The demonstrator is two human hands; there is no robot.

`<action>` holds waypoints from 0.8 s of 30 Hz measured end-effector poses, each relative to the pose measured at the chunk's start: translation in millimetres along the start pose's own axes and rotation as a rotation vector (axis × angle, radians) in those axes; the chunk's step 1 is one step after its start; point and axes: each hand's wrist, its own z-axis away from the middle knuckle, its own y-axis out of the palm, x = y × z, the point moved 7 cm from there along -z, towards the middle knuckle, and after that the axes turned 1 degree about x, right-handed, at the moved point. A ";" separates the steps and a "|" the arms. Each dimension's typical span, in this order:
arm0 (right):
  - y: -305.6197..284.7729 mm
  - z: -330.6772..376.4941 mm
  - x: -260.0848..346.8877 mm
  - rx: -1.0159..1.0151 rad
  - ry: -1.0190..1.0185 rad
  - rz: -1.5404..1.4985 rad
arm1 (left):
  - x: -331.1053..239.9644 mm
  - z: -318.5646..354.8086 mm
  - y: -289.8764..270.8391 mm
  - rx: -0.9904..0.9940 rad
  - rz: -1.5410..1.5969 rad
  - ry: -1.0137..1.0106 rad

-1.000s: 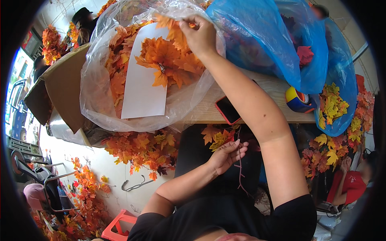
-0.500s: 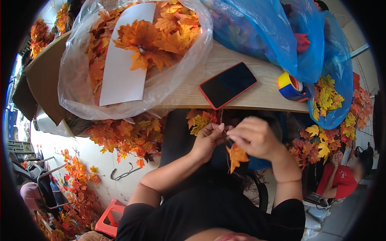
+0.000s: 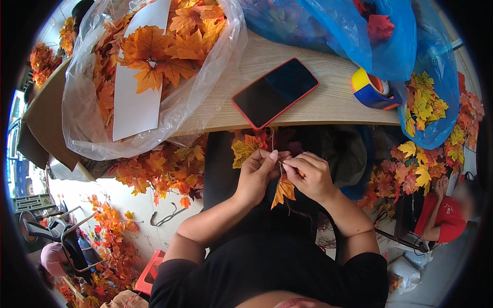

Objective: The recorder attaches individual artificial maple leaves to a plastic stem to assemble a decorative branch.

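Note:
Both hands meet just below the table's front edge, around a thin brown stem of an artificial maple-leaf garland. My left hand (image 3: 259, 172) pinches the stem between thumb and fingers. Close beside it, my right hand (image 3: 309, 175) is closed, thumb against fingertips, at the same stem; the exact spot under its fingers is hidden. An orange leaf (image 3: 283, 192) hangs below and between the hands. Above my left hand, a yellow-and-orange leaf (image 3: 245, 150) and some red ones belong to the upper part of the garland.
On the wooden table (image 3: 215, 110) lie a black phone (image 3: 276, 93) with a red edge, a tape roll (image 3: 374, 90), a clear bag (image 3: 205, 90) of orange leaves and blue bags (image 3: 339, 31). More garlands hang at both sides. A person in red (image 3: 442, 218) sits at right.
My right hand has come down and in against the left, from a raised position. The orange leaf has shifted left, under the hands. The whole view has tilted slightly.

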 end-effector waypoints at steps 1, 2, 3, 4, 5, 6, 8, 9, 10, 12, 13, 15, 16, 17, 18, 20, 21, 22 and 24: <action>0.0 0.3 -1.1 -0.002 0.002 -0.008 | -0.7 0.3 0.4 -0.012 -0.001 -0.003; 0.5 0.4 -2.3 0.000 0.005 -0.009 | -1.3 0.8 0.0 -0.025 -0.001 -0.004; 1.2 0.5 -1.7 0.002 -0.022 -0.005 | -0.1 0.8 -1.9 -0.026 0.000 -0.006; 1.8 0.8 -0.6 0.006 -0.048 0.000 | 2.2 0.5 -4.4 -0.022 0.005 -0.012; 1.8 1.2 -1.1 0.007 -0.046 -0.001 | 3.1 0.3 -4.5 -0.016 0.010 -0.020; 1.8 1.6 -1.6 0.011 -0.044 0.000 | 3.6 0.3 -3.4 -0.017 0.011 -0.021; 2.2 1.7 -2.3 0.015 -0.041 0.001 | 3.5 0.5 -2.0 -0.059 0.012 -0.022; 3.3 1.3 -2.8 0.028 -0.036 -0.001 | 4.8 -0.3 -4.5 -0.059 0.012 -0.023; 4.3 0.9 -3.3 0.040 -0.032 -0.004 | 5.9 -1.6 -7.2 -0.034 0.007 -0.011; 5.9 0.7 -4.4 0.054 -0.023 -0.015 | 4.8 -2.1 -6.7 -0.009 0.004 0.001; 7.1 0.5 -5.0 0.068 -0.016 -0.027 | 3.7 -1.3 -5.9 -0.012 -0.012 0.000; 7.4 0.3 -5.2 0.063 -0.026 -0.030 | 2.7 -0.2 -4.5 -0.015 -0.028 -0.001; 7.2 0.4 -4.7 0.057 -0.037 -0.034 | 2.4 0.2 -4.3 -0.018 -0.032 0.003; 7.9 0.7 -4.8 0.058 -0.037 -0.034 | 2.3 0.4 -5.0 -0.021 -0.036 0.008; 9.6 1.1 -5.6 0.075 -0.024 -0.037 | 2.8 0.4 -5.6 -0.022 -0.034 0.008; 12.4 1.5 -6.6 0.092 -0.010 -0.038 | 4.7 0.1 -8.0 -0.045 -0.064 -0.001; 12.9 1.4 -6.1 0.076 -0.017 -0.026 | 5.1 0.0 -8.9 -0.044 -0.063 -0.002; 12.5 1.4 -5.6 0.060 -0.024 -0.014 | 5.1 0.0 -10.5 -0.044 -0.104 0.002; 11.3 -1.0 -5.0 0.090 -0.017 -0.031 | 4.2 0.5 -9.2 -0.047 -0.144 0.008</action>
